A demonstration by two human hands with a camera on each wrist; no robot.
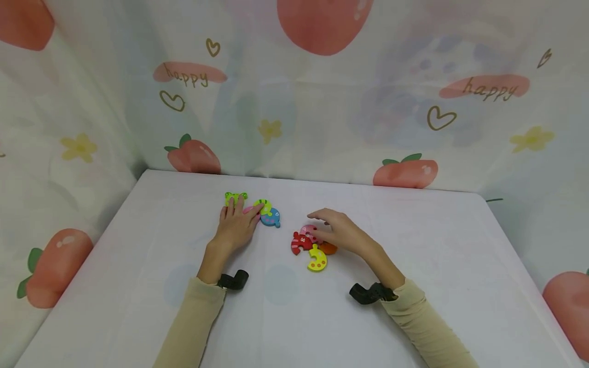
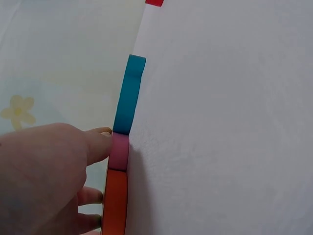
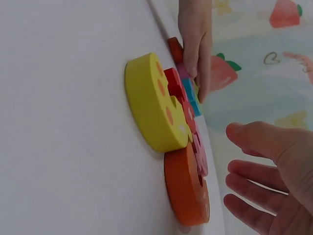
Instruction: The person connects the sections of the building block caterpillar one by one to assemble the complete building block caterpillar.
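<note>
Puzzle pieces [image 1: 270, 217], thick and brightly coloured, lie flat on the white table [image 1: 285, 327] in two small groups, one under the left hand [image 1: 235, 229] and one by the right hand [image 1: 342, 232]. The left group has a green piece [image 1: 235, 195], a yellow-green piece [image 1: 264, 205], the blue one and a pink piece [image 2: 119, 152]; the left wrist view adds an orange piece [image 2: 115, 200] beside the pink. The right group, nearer the person, has a red piece [image 1: 302, 242], a spotted pink piece [image 1: 307, 229], a dark orange piece [image 1: 329, 249] and a yellow piece [image 1: 317, 260], whose edge meets the dark orange one. Lying close together, each group seems placed so that one hand can cover it.

The left hand lies palm down, its fingers spread and nearly straight across the tops of the green and yellow-green pieces, probably to steady them; it is curled round nothing. Whether its fingertips press or only rest is hard to tell. The right hand hangs over its group, fingers lightly bent and a wide gap between thumb and fingers, holding nothing; the right wrist view shows it apart from the pieces.
</note>
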